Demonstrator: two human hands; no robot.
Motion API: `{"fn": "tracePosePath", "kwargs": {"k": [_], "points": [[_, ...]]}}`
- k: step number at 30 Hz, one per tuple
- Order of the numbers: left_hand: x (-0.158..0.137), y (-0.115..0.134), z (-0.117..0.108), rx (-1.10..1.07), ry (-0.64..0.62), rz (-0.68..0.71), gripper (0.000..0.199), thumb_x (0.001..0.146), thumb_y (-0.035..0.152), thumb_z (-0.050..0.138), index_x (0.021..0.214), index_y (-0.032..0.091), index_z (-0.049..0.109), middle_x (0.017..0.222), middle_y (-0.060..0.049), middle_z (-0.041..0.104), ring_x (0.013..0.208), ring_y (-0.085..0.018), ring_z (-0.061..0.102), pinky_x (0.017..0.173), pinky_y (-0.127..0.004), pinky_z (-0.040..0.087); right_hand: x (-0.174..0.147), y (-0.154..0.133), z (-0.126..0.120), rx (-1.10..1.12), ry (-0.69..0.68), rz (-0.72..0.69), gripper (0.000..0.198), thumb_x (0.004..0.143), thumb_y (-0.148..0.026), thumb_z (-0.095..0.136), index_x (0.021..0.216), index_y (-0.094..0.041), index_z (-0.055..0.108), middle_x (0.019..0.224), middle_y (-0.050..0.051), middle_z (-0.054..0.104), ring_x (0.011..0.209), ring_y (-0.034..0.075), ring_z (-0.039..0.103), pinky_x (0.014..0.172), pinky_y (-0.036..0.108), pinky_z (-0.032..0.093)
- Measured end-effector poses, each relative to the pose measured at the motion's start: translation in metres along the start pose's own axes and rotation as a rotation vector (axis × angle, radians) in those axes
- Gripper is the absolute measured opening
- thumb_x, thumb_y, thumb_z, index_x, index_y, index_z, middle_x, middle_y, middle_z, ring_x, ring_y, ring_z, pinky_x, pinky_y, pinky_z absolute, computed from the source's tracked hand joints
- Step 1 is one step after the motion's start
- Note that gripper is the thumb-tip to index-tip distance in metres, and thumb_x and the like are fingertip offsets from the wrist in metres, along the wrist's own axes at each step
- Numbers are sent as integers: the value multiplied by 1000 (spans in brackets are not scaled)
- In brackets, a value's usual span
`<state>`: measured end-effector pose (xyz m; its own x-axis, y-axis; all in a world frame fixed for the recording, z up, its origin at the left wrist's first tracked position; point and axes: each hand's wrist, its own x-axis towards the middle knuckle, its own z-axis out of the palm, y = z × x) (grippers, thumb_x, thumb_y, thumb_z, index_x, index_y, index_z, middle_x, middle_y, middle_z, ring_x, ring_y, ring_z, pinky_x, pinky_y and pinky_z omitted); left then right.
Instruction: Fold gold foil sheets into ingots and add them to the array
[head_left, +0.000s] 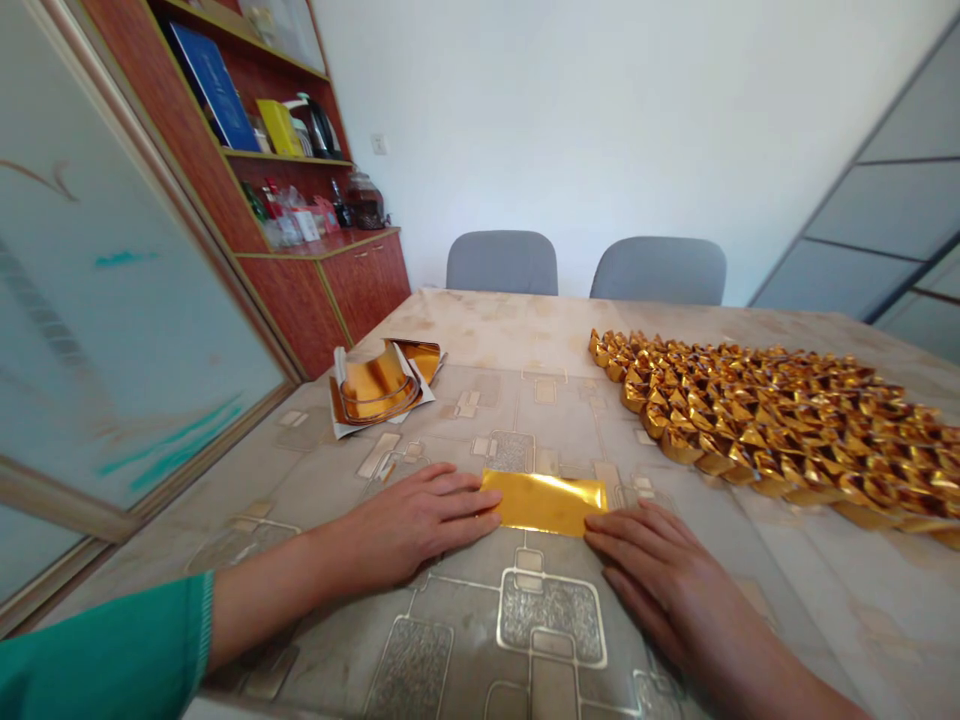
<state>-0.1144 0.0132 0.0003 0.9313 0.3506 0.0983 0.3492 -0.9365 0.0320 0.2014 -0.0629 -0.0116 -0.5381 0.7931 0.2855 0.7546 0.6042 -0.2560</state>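
Note:
A shiny gold foil paper (pixel 546 500), an oblong folded or cut strip, lies flat on the table in front of me. My left hand (pixel 420 520) rests on its left end, fingers stretched out and slightly spread. At the right end, the fingertips of my right hand (pixel 664 565) touch the lower corner, with the fingers extended and the thumb apart below them. Far to the right, many folded gold foil pieces (pixel 757 420) stand packed in rows. Curved gold sheets with white backing (pixel 382 385) form a loose stack at the left.
A patterned clear cover lies over the table (pixel 465 650). Behind its far edge stand two grey chairs (pixel 502 262) (pixel 660 268). A reddish wooden cabinet (pixel 360 285) with bottles, a kettle and boxes is at the back left, beside a frosted sliding door (pixel 135 300).

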Motion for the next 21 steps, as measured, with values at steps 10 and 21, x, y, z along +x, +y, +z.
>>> {"fn": "tracePosePath", "kwargs": {"k": [10,21], "points": [[12,6,-6,-23,53,-15,31,94,15,48,122,26,58,123,-4,66,118,-24,54,113,-51,20,39,-41,18,-114,-69,7,27,88,-34,64,113,-24,63,97,6,63,95,27,56,99,51,40],[38,3,1,98,149,8,17,95,19,51,83,19,62,81,-1,68,81,-17,60,83,-33,45,-7,-3,-9,-125,70,80,13,93,-23,52,90,-23,65,88,4,66,85,25,57,88,49,40]]}}
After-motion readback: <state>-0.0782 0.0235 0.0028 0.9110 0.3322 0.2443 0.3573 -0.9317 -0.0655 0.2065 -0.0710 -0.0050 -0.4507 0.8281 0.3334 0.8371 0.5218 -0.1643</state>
